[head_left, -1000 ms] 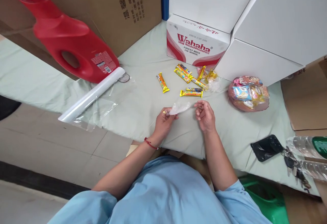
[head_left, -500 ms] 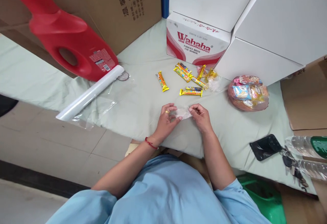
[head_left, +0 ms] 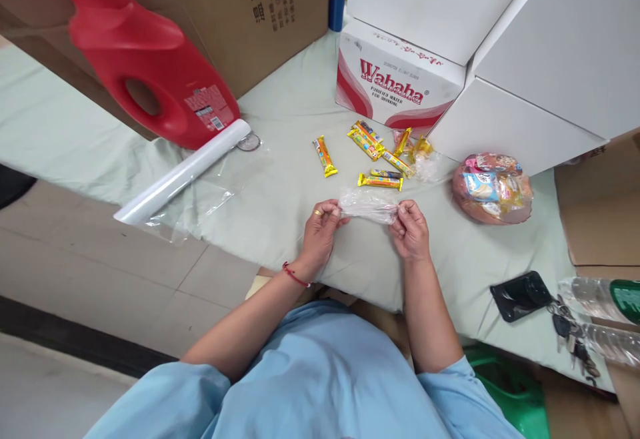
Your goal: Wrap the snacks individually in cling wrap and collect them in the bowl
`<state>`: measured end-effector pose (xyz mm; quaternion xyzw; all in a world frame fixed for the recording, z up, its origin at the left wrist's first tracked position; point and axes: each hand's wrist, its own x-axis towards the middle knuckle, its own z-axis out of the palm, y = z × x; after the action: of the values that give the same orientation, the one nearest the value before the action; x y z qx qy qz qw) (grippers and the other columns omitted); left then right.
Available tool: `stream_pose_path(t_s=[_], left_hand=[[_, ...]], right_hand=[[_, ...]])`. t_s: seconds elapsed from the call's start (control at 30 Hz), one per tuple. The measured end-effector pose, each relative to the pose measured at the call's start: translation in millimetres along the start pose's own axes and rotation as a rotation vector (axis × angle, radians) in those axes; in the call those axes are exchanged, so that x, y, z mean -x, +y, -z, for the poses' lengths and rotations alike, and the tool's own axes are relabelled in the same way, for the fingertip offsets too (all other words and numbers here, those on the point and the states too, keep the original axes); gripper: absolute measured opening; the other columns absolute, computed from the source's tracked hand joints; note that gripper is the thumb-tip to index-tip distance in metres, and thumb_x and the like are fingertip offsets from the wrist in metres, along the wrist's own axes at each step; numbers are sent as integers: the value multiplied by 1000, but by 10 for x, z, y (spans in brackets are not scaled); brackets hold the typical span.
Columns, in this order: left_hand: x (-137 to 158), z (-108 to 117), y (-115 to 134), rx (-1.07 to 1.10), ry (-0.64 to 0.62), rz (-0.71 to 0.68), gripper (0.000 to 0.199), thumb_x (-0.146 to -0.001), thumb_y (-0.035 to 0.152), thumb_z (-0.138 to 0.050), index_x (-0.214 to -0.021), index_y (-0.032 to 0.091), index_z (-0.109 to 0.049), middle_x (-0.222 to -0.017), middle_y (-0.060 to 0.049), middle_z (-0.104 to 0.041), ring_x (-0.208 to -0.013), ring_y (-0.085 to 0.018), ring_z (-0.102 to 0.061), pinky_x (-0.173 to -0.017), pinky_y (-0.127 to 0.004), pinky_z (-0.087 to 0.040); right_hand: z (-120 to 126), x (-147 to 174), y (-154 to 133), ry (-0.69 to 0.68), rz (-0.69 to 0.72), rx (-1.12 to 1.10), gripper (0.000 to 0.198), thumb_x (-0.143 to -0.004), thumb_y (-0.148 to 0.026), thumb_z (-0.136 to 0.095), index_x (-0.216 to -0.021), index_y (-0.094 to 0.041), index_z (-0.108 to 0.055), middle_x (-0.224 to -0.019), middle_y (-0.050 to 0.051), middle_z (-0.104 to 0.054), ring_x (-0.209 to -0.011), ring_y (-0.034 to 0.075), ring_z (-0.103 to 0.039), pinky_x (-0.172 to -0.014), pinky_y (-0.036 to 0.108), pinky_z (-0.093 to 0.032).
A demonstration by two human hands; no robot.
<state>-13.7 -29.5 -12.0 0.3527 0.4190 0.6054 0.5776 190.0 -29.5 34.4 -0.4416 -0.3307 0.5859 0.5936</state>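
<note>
The left fingers [head_left: 328, 208] and right fingers [head_left: 407, 209] pinch opposite ends of a crinkled clear plastic film [head_left: 369, 206]; yellow-wrapped, stick-shaped packets [head_left: 380, 181] lie just beyond them.

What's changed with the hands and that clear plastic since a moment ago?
The right hand, loosely open a second ago, now pinches one end of the clear plastic; the left hand still holds the other. They've since drawn apart, spreading it wider. The yellow-wrapped bars and Wahaha box stayed put.
</note>
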Motion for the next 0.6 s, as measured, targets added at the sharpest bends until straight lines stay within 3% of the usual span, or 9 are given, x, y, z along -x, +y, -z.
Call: stream_pose_path(t_s=[0.17, 0.3, 0.4, 0.5, 0.6], left_hand=[[-11, 19, -23, -116, 11, -107, 27, -91, 47, -77, -91, 22, -67, -111, -4, -56, -87, -13, -55, -67, -23, -52], [-7, 1, 3, -67, 58, -67, 31, -89, 50, -79, -95, 23, -65, -102, -2, -56, -82, -13, -54, -60, -21, -48], [39, -20, 77, 14, 94, 0, 41, -87, 57, -80, -100, 25, -59, -91, 2, -57, -73, -11, -55, -57, -21, -48], [121, -49, 154, 30, -51, 124, 49, -88, 69, -73, -93, 22, -59, -86, 0, -60, -74, -14, -61, -56, -24, -50], [175, -84, 178, 47, -194, 247, 51, -82, 66, -80, -98, 20, -65, -100, -4, -67, -92, -19, -67, -72, -30, -57]], right_hand=[[-14, 29, 22, -84, -90, 29, 45, -66, -39, -96, -101, -29, -70, -90, -2, -77, -45, 4, -23, -40, 19, -17], [50, 17, 93, -66, 2, 22, 27, -65, -34, -95, -67, -23, -70, -92, 1, -79, -45, 2, -26, -40, 20, -18], [87, 6, 128, -25, 145, 130, 27, -72, -36, -89, -58, -24, -70, -98, 3, -80, -49, 7, -42, -43, 23, -29], [50, 20, 136, -70, 316, 385, 25, -87, -42, -79, -67, -28, -79, -108, 5, -81, -82, 20, -70, -69, 34, -56], [-56, 62, 135, -262, 386, 575, 30, -98, -47, -69, -77, -31, -84, -118, 6, -81, -113, 25, -73, -100, 43, -56]])
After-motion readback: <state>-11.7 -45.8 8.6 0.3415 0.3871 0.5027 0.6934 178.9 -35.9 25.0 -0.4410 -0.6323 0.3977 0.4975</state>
